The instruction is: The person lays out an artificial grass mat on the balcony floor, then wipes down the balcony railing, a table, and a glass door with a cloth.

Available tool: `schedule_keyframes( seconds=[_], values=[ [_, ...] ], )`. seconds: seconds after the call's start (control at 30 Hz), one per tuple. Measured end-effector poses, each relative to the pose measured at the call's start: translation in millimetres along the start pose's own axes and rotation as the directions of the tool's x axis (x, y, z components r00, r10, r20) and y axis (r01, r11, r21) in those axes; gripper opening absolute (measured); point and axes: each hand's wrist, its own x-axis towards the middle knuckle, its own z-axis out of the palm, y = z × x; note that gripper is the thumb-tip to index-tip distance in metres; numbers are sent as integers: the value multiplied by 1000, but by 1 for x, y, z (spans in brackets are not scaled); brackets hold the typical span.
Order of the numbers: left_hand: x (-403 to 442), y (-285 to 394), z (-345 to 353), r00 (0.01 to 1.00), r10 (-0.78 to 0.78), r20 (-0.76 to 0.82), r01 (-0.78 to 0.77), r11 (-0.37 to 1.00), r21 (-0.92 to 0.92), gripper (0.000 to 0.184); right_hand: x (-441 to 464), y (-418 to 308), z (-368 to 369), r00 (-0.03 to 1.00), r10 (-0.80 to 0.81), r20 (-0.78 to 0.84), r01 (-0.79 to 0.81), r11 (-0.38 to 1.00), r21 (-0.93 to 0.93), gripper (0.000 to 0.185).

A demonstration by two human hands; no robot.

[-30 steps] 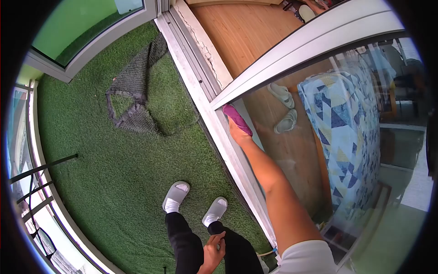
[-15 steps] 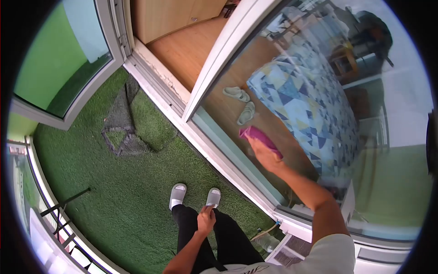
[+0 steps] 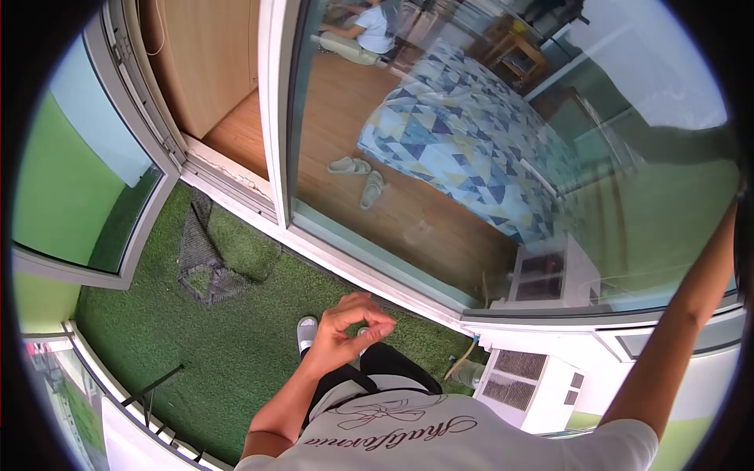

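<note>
My left hand (image 3: 349,328) is raised in front of my body, over the green turf, with its fingers curled together. Whether anything small is inside those fingers cannot be made out. My right arm stretches up to the far right along the large glass door (image 3: 440,228). The right hand lies past the dark edge of the view, and the pink cloth is out of sight too. Behind the glass are a bed with a blue triangle-patterned cover (image 3: 463,149) and a pair of pale slippers (image 3: 372,190).
A folded dark mat piece (image 3: 206,263) lies on the turf (image 3: 236,353). An open glass panel (image 3: 78,173) stands at left. An outdoor unit (image 3: 522,381) and a plastic bottle (image 3: 469,373) are at lower right. A person (image 3: 369,31) sits indoors.
My right hand has moved from the door frame across the glass with the pink cloth and out of view at right. My left hand has risen. The view has turned right.
</note>
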Motion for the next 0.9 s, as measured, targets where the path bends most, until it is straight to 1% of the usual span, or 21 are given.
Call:
schedule_keyframes(
  seconds=[0.07,0.1,0.17,0.2,0.23,0.27,0.3,0.33,0.37,0.4,0.43,0.47,0.5,0.57,0.63,0.7,0.73,0.77,0.83,0.87,0.9],
  values=[
    [3,27,19,994,101,47,-95,988,-121,27,-50,-1,15,991,-83,-100,78,995,-55,60],
    [4,38,26,993,105,47,-99,989,-114,27,-78,65,51,990,-138,-18,137,940,312,34],
    [5,56,40,978,168,123,-120,937,-328,25,-179,-105,-3,985,-152,-77,156,987,43,40],
    [7,59,43,931,296,214,-214,918,-335,17,-231,-141,-8,977,-214,-21,213,943,257,43],
    [8,70,51,878,390,277,-273,885,-378,10,-293,-166,-19,920,-225,321,194,973,126,43],
    [8,81,63,815,470,337,-314,849,-425,3,-355,-192,-27,836,-292,464,180,946,270,45],
    [6,85,79,761,534,367,-343,813,-471,5,-363,-225,-52,510,-423,749,254,906,339,38],
    [4,90,96,703,595,389,-371,774,-513,11,-404,-242,-62,104,-387,916,-316,861,399,34],
    [18,109,106,543,633,552,-360,769,-529,21,-435,-251,-68,-282,-447,849,-406,857,317,39],
    [19,112,122,536,590,604,-291,800,-524,26,-527,-250,-68,-201,-673,712,-103,737,668,42],
    [16,112,139,527,544,653,-209,827,-521,37,-618,-249,-67,-95,-861,500,513,388,765,46],
    [14,110,154,533,535,656,-210,834,-510,37,-705,-248,-66,10,-964,266,844,150,514,51],
    [12,108,167,544,545,639,-201,823,-531,49,-739,-242,-64,23,-965,260,847,158,508,51],
    [2,108,187,556,546,627,-190,817,-544,61,-771,-234,-64,249,-878,409,-88,400,912,53],
    [-16,110,202,674,527,518,-256,824,-505,65,-675,-211,-68,238,-840,488,-88,481,872,52],
    [-22,114,217,656,596,463,-352,784,-511,64,-536,-175,-77,266,-780,567,-185,536,824,52],
    [-25,124,221,723,537,435,-331,821,-465,63,-486,-157,-75,360,-679,640,-233,599,766,54],
    [-28,131,223,784,475,401,-304,855,-419,62,-440,-137,-71,589,-551,591,-108,672,733,52],
    [-46,131,239,859,454,237,-374,872,-315,57,-339,-90,-67,807,-435,399,198,837,511,45],
    [-46,127,236,843,460,280,-407,885,-226,35,-300,-63,-64,871,-374,317,216,873,438,47],
    [-45,127,233,828,458,322,-438,889,-137,13,-264,-39,-45,964,-263,27,215,842,494,47]
  ],
)
